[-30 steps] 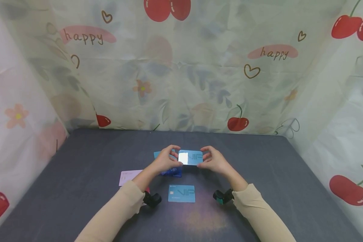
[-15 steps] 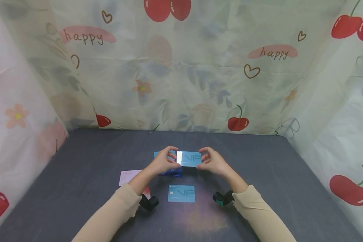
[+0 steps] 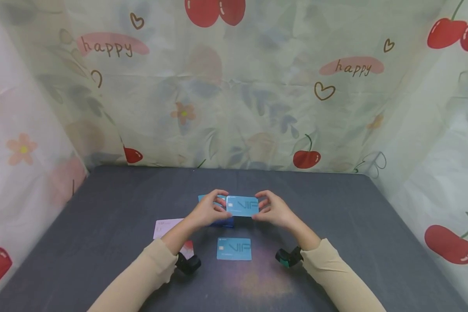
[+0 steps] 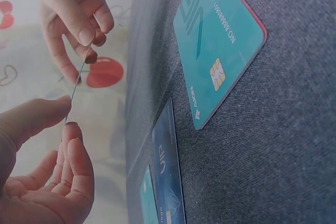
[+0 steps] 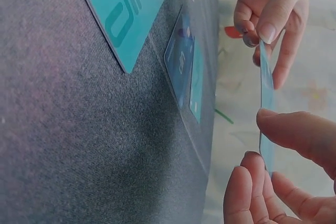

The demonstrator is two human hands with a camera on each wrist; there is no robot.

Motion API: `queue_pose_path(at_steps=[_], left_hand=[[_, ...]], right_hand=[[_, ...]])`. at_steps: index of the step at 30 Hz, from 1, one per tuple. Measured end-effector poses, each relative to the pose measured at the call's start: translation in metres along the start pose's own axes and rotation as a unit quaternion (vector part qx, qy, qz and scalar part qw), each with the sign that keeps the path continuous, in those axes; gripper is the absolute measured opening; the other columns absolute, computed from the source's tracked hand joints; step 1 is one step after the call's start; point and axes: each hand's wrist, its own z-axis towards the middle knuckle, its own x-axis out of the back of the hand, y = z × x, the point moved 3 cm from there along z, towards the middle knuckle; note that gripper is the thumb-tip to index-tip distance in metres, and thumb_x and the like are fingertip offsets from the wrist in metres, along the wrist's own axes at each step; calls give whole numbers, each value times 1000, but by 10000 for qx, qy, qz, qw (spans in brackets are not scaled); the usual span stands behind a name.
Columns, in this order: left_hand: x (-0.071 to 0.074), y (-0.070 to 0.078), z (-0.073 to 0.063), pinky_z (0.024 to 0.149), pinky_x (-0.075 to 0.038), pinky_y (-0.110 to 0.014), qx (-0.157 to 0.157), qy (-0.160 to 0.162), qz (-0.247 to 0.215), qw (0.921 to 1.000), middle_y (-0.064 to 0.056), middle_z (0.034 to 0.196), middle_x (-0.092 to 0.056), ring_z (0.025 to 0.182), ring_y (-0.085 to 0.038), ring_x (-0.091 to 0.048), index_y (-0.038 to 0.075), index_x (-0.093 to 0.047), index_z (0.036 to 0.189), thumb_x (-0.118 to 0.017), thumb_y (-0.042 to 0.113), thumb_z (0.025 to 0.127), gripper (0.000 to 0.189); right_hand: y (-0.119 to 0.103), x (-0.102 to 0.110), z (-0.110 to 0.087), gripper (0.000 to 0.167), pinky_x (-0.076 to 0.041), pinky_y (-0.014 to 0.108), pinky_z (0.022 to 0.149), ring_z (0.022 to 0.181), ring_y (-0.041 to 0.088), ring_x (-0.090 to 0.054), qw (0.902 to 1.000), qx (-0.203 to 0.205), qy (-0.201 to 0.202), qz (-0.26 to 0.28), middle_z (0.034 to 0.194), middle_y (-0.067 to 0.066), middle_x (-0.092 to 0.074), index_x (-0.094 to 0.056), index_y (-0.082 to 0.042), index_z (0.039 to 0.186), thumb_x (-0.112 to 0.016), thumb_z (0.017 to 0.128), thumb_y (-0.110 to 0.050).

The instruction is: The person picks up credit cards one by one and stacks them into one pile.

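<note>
A light blue VIP card [image 3: 242, 206] is held up over the table by both hands, its printed face toward the head camera. My left hand [image 3: 209, 209] pinches its left end between thumb and fingers. At the opposite end, my right hand [image 3: 274, 210] grips the edges the same way. In the right wrist view the card [image 5: 266, 85] appears almost edge-on. Below the hands, a second light blue VIP card [image 3: 234, 249] lies flat on the table, its chip and number showing in the left wrist view. Behind my left hand lie a dark blue VIP card [image 3: 223, 222] and another light blue card [image 3: 202, 198], both partly hidden.
A pink card [image 3: 167, 226] and a red-and-white card [image 3: 188, 249] lie at the left, partly covered by my left forearm. The dark grey table [image 3: 327, 208] ends at a printed curtain [image 3: 249, 125] at the back and sides.
Both hands have shifted the held card slightly left and toward me. The bright glare on its left end has gone, and its chip now shows. The cards on the table have stayed put.
</note>
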Motion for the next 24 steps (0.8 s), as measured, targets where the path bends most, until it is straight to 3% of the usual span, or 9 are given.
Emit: queue_pose_path(at_steps=[24], left_hand=[[6, -2, -19, 70, -52, -24, -130, -136, -34, 9998, -17, 100, -54, 72, -9, -60, -1, -42, 130, -71, 2, 78, 60]], right_hand=[[-8, -10, -12, 59, -50, 25, 69, 76, 13, -59, 9992, 339, -219, 29, 97, 9, -56, -47, -8, 126, -76, 76, -11]])
